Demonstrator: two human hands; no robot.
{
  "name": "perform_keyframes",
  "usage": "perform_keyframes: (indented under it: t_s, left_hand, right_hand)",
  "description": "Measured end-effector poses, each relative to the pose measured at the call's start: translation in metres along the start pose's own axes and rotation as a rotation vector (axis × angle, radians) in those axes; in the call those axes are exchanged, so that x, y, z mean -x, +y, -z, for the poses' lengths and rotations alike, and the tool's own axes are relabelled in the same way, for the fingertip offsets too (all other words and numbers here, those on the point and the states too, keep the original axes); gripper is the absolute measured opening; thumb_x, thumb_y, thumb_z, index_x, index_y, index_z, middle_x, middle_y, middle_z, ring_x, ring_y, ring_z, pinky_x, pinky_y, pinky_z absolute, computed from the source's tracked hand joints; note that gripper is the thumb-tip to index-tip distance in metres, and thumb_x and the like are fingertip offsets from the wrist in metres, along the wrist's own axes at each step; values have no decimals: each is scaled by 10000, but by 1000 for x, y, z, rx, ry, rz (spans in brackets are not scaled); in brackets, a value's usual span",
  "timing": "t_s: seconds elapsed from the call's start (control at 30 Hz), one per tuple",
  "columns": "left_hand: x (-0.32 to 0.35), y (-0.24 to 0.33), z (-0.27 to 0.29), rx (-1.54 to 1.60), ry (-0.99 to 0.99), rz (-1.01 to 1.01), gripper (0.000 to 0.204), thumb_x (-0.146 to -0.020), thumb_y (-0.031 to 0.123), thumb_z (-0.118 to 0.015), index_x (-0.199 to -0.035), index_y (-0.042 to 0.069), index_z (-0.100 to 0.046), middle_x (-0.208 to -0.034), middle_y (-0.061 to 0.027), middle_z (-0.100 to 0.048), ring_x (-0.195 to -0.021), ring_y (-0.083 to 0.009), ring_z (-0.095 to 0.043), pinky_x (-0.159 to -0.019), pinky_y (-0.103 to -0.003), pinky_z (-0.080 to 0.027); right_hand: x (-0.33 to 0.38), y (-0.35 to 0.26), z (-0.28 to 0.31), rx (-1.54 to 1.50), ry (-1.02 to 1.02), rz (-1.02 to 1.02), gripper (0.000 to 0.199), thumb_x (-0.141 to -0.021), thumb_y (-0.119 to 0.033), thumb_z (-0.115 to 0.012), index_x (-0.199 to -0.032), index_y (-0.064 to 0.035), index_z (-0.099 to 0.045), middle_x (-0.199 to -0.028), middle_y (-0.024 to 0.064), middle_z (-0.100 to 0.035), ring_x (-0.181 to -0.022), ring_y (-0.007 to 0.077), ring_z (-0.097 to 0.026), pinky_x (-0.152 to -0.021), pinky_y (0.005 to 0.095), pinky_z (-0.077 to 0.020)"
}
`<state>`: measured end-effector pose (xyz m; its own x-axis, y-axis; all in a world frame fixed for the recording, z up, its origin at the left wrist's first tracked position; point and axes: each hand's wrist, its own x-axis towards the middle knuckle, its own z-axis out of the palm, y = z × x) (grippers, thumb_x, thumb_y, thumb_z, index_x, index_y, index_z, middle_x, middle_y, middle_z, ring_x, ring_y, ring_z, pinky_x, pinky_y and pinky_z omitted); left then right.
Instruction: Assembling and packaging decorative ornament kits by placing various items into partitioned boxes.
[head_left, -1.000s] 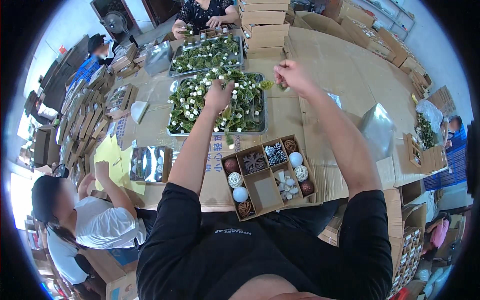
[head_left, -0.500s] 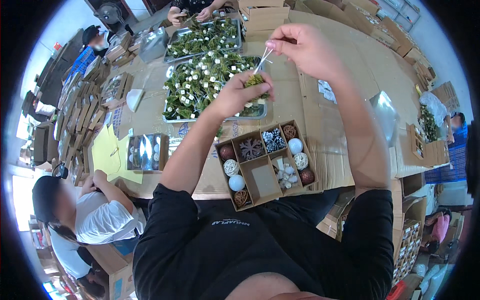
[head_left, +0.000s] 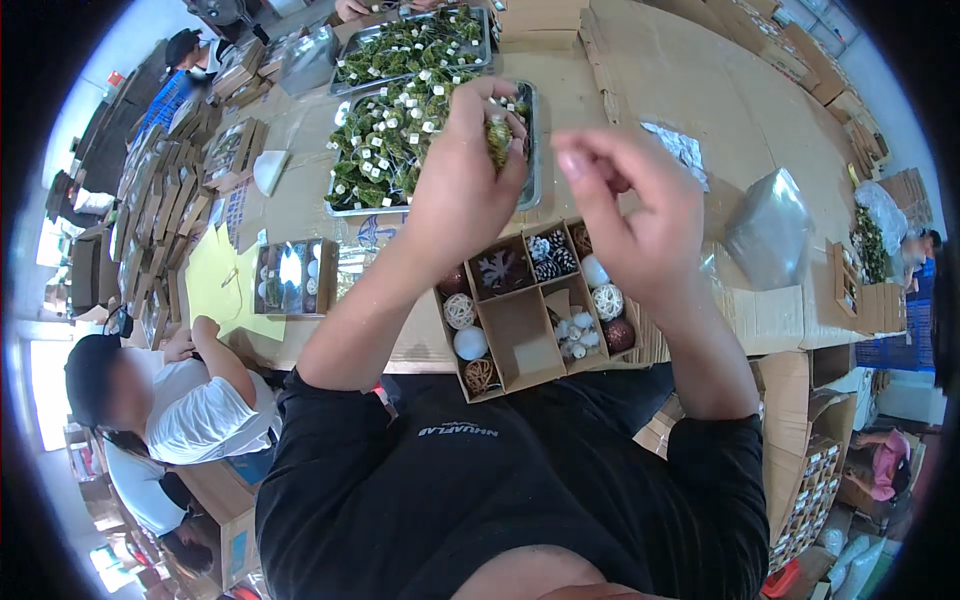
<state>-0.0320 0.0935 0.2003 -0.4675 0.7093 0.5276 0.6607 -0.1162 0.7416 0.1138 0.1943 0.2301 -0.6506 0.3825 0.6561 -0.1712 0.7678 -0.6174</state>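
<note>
My left hand (head_left: 470,165) is closed around a green pinecone-like ornament (head_left: 498,142), held over the right part of a metal tray (head_left: 536,150) full of similar green pieces with small white tags. To its right hovers my right hand (head_left: 645,220), slightly blurred, fingers loosely bent, with nothing visible in it. Below both hands is a divided cardboard box (head_left: 527,392). It holds a snowflake-shaped ornament (head_left: 497,268), frosted pinecones (head_left: 553,262), small white pieces (head_left: 577,335), and columns of balls, including a white ball (head_left: 470,343). Its lower middle compartment is bare. My right hand hides the box's upper right corner.
Another tray of green pieces (head_left: 410,55) lies beyond. A filled box with a clear cover (head_left: 293,290) and yellow sheets (head_left: 218,280) are on the left, near a seated person (head_left: 200,400). Clear plastic (head_left: 770,225) stands right. Stacked boxes (head_left: 165,210) line the far left.
My right hand has come down from above the left hand, and the white strings it pinched no longer show. My left hand, still on the green ornament, has turned more upright.
</note>
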Motion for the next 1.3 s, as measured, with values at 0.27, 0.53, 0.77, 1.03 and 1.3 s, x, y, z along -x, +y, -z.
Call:
perform_keyframes:
  t_s: [0.27, 0.53, 0.77, 1.03, 1.3]
  left_hand:
    - [15, 13, -24, -448, 67, -262, 715, -807, 0, -619, -1423, -105, -271, -1024, -257, -567, -936, -403, -558, -854, -461, -468]
    - [50, 47, 10, -392, -368, -97, 850, -776, 240, -801, -1449, 7, -337, -1189, -239, -582, -1076, -423, -583, -920, -446, -487]
    - [96, 22, 64, -157, -365, -184, 510, -690, 275, -870, -1097, 32, -682, -1049, -123, -683, -873, -297, -666, -783, -375, -544]
    - [143, 19, 19, -263, -574, -253, 402, -759, 319, -779, -1043, 59, -662, -1073, -76, -606, -1068, -282, -587, -918, -388, -517]
    - [132, 23, 21, -297, -659, -235, 369, -795, 373, -726, -944, 39, -677, -1048, -98, -631, -1056, -288, -593, -959, -399, -490]
  right_hand:
    - [7, 3, -8, -134, -86, -321, 204, -948, -156, -640, -1045, 15, -694, -771, 100, -688, -607, 147, -619, -547, 266, -473]
    - [13, 23, 23, -236, -487, -485, 167, -935, -98, -604, -1017, 22, -687, -714, 95, -669, -555, 172, -627, -546, 306, -500]
    - [26, 40, -11, -242, -1032, -112, 141, -895, -94, -647, -985, -1, -704, -812, 109, -689, -668, 235, -648, -618, 344, -515]
    - [35, 25, -39, 141, -1131, 137, 134, -779, -140, -595, -783, -67, -707, -728, 153, -663, -755, 356, -656, -669, 446, -520]
    - [72, 11, -25, 399, -768, 366, 133, -729, -192, -656, -827, -107, -691, -734, 52, -671, -647, 217, -676, -569, 344, -539]
